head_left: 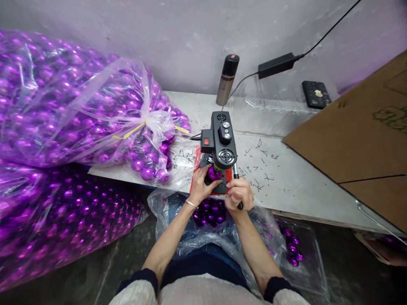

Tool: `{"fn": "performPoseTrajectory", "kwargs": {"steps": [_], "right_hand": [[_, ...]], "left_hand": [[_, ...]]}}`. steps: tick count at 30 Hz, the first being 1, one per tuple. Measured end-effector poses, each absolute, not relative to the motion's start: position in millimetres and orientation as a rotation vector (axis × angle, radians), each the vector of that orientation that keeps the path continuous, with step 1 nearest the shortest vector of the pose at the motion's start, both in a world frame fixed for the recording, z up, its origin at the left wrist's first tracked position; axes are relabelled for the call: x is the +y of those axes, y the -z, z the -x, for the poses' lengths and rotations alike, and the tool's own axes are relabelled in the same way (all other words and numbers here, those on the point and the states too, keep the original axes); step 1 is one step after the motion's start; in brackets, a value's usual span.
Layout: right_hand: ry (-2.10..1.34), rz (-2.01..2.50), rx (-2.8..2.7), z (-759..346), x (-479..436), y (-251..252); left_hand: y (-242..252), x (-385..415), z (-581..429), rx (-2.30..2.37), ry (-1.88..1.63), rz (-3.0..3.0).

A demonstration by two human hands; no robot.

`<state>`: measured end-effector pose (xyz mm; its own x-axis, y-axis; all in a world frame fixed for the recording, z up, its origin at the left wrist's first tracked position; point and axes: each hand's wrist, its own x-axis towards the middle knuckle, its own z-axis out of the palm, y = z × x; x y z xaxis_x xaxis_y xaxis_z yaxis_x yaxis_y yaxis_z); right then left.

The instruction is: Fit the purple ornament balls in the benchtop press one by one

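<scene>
A small black bench press [224, 142], with round vents, knobs and a red switch, stands at the table's front edge. Under its head sits a shiny purple ball [214, 173]. My left hand [200, 186] holds this ball from the left, fingers and thumb around its sides. On the right of the press, my right hand [240, 194] is wrapped round the black-gripped lever handle [235, 173]. A clear plastic bag with more purple balls [210, 212] lies open across my lap, just below my hands.
Big clear bags of purple balls [73, 101] fill the left side. Behind the press stand a spray can [227, 79], a black power adapter [276, 65] and a dark phone [316, 94]. Black scraps litter the white table [280, 186]. A cardboard box [356, 140] leans in at right.
</scene>
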<state>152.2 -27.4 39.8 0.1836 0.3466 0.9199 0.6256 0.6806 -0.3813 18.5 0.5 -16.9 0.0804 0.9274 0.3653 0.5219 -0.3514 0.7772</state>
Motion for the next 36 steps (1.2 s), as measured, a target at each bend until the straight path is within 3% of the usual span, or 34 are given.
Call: {"fn": "performPoseTrajectory", "kwargs": {"steps": [9,19,23,28,31,36], "right_hand": [[0.173,0.791,-1.489,-151,-23,-30],[0.014,0.951,-1.385,-150,-27,-121],[0.041,0.939,-1.421,-152,-31,-113],[0.072,0.900,-1.453,-157,-32,-95],[0.071,0.882,-1.454,-157,-31,-92],[0.092,0.902,-1.441,-153,-32,-94]], "left_hand": [[20,3,-19,1.413,-1.222,-1.928],[22,-18,-13,1.298,-1.281,-1.999],[33,-68,-5,1.118,-1.298,-2.221],[42,-101,-2,0.998,-1.067,-2.406],[29,-68,7,1.086,-1.060,-2.381],[-16,59,53,1.819,-1.205,-2.034]]}}
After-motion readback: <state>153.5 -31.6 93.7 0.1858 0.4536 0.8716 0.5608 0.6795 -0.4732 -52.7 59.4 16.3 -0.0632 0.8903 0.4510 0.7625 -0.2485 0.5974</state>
